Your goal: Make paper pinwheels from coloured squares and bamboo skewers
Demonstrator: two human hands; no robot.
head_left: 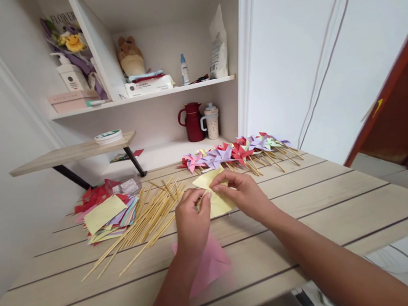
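Wooden planks of the pale slatted table (348, 208) are carrying everything we are working with. Along its far edge we are seeing a row of finished paper pinwheels on sticks (234, 152), and to our left a loose heap of thin bamboo skewers (148, 216) beside a stack of coloured paper squares (108, 214). A pink paper sheet (208, 264) is lying under our left wrist. Straight ahead, between both hands, the square pale yellow paper sheet (218, 202) is lying flat, its corner pointing away from us. Our left hand (193, 220) is pinching its near left edge; our right hand (242, 193) is arching over the top, fingertips pressing the fold. Both hands are equally near.
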